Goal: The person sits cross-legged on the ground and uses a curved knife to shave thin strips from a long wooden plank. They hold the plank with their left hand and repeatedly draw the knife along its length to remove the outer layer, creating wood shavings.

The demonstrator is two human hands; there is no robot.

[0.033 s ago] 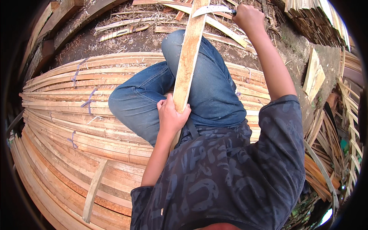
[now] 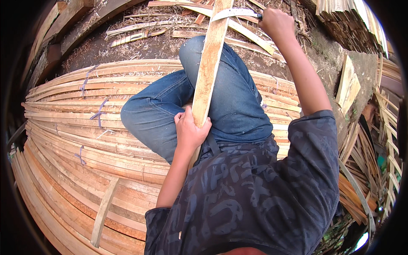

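Note:
A long flat wooden strip (image 2: 209,70) slants up across my bent leg, its lower end near my waist and its far end running out of the top of the view. My left hand (image 2: 191,129) is closed around the strip's lower part. At the far right, my right hand (image 2: 278,24) grips the dark handle of a curved knife (image 2: 238,12). The pale blade lies across the far part of the strip, its tip just reaching the strip's left edge. My right fingers are partly hidden behind the back of the hand.
Bundled wooden strips (image 2: 63,123), tied with purple cord (image 2: 98,113), lie under and beside my legs. A sheathed blade (image 2: 137,37) lies among shavings on the ground ahead. Stacked slats (image 2: 348,21) stand far right, with loose strips (image 2: 359,157) to the right.
Very little differs. The view has shifted slightly, and the knife blade sits marginally lower in the picture; both hands keep their grips.

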